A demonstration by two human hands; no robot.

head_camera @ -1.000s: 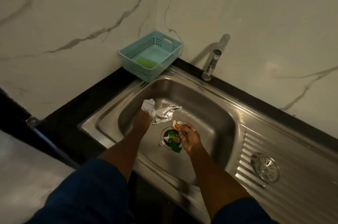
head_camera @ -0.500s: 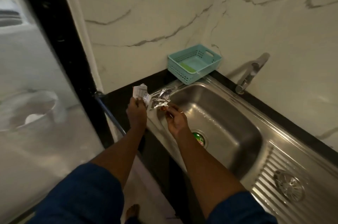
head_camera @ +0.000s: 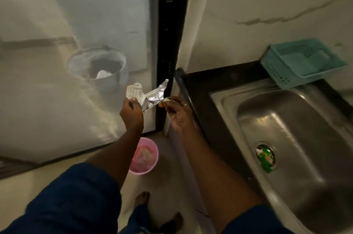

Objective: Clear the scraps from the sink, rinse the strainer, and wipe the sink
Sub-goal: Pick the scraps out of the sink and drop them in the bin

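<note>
My left hand (head_camera: 131,112) is shut on a crumpled white printed paper and silver foil wrapper (head_camera: 150,96), held in the air left of the counter. My right hand (head_camera: 178,114) pinches a small orange scrap (head_camera: 163,102) beside the foil. Both hands are above the floor, higher than a pink bin (head_camera: 145,155) that stands below them. The steel sink (head_camera: 305,119) is at the right; a green wrapper (head_camera: 265,158) lies in its drain strainer.
A teal plastic basket (head_camera: 301,62) sits on the black counter (head_camera: 215,79) behind the sink. A frosted glass door with a black frame (head_camera: 168,43) is to the left, a metal bucket (head_camera: 97,67) behind it. My bare feet are on the floor below.
Both hands have carried the paper, foil and orange scrap out of the sink, leftward past the counter edge. The view has swung left, so the pink bin now shows.
</note>
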